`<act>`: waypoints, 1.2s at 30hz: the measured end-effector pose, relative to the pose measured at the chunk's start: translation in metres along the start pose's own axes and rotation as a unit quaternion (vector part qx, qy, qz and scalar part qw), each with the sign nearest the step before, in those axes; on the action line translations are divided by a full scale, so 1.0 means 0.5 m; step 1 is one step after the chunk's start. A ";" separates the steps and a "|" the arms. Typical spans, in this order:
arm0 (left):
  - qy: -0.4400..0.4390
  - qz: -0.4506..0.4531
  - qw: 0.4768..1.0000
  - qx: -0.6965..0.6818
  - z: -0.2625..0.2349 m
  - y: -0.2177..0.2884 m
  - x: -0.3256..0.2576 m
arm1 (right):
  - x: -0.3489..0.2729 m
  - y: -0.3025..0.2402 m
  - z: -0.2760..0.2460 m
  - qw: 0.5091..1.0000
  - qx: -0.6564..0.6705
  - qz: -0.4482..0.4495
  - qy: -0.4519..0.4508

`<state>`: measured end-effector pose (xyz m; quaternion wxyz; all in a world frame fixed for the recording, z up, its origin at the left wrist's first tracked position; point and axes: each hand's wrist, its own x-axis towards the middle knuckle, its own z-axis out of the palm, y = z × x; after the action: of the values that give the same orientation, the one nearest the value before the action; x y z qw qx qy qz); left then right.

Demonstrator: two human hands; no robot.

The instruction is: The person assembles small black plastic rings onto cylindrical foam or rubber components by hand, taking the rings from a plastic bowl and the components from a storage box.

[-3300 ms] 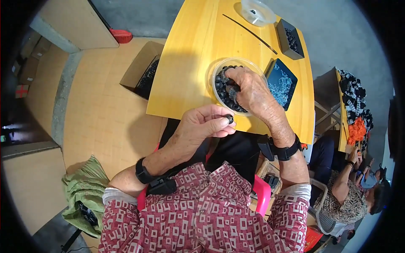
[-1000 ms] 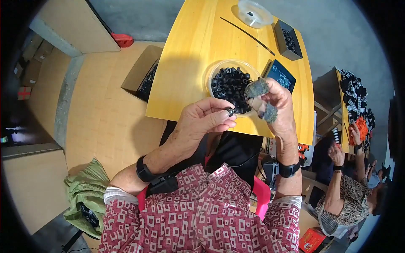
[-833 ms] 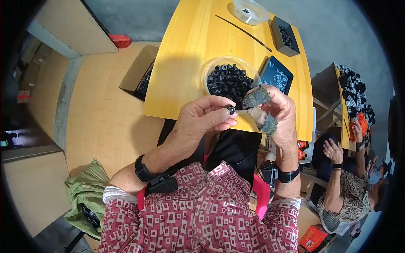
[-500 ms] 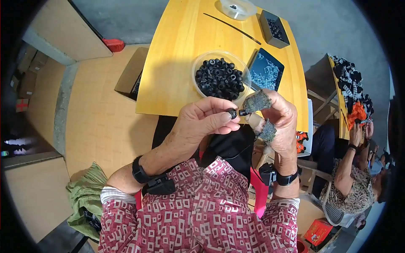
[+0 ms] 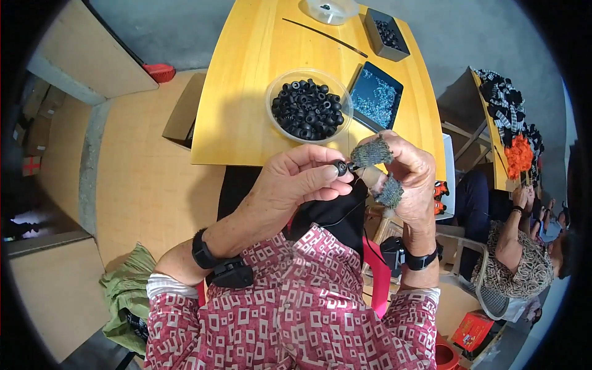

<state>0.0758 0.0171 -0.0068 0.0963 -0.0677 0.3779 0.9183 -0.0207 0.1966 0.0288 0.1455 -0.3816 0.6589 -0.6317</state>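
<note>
My left hand [image 5: 296,179] pinches a small round black part [image 5: 340,167] with a hole in its end, between thumb and fingers. Facing it, my right hand [image 5: 416,179] wears grey-green knitted finger covers [image 5: 372,152] and tan wrapping on a fingertip. Its closed fingertips hold a small dark piece [image 5: 352,166] against the black part; the kind of piece is too small to tell. Just beyond both hands, a clear round tub [image 5: 271,114] on the yellow table [image 5: 237,80] is filled with black hollow parts [image 5: 305,111].
A dark tray of small clear pieces [image 5: 376,98], a grey box of black parts [image 5: 387,37], a thin dark rod [image 5: 324,37] and another clear tub [image 5: 333,12] stand on the table. To the right, a co-worker [image 5: 515,253] sits holding something orange [image 5: 518,154].
The gap between the black part and the dark piece has closed; they now meet. The table and tub appear shifted up and left in view. The co-worker's orange item is raised higher.
</note>
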 end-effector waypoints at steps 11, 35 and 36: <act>0.017 0.003 1.000 -0.003 -0.016 -0.011 0.005 | -0.002 -0.006 0.026 0.956 -0.281 -0.086 0.000; -0.010 0.010 1.000 0.007 -0.021 -0.019 0.011 | -0.032 0.056 0.055 0.974 0.123 0.129 0.141; -0.010 0.013 1.000 0.013 -0.022 -0.019 0.012 | -0.032 0.056 0.055 0.974 0.123 0.129 0.141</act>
<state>0.0726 0.0165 -0.0223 0.0896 -0.0522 0.3896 0.9151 -0.0004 0.1851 -0.0066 0.1777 -0.1798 0.6334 -0.7314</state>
